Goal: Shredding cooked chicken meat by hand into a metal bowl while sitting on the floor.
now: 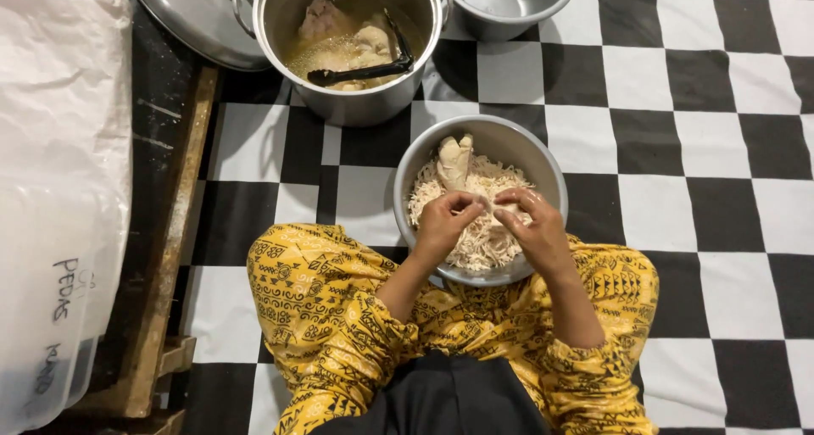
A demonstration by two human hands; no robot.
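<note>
A grey metal bowl [543, 159] rests between my knees, full of pale shredded chicken [483, 240]. A whole cooked chicken piece [454, 159] stands at the bowl's far side. My left hand [445, 223] and my right hand [534, 227] hover over the bowl, close together. Between their fingertips they pinch a small piece of chicken meat [494, 206] and pull at it. My sleeves and legs are covered in yellow patterned cloth.
A big steel pot [352, 104] with chicken in broth and a black ladle [365, 70] stands ahead, its lid [191, 24] leaning at the left. Another metal pot [509, 15] sits behind. White plastic sacks [59, 147] and a wooden frame [170, 257] line the left. The floor is black-and-white checkered.
</note>
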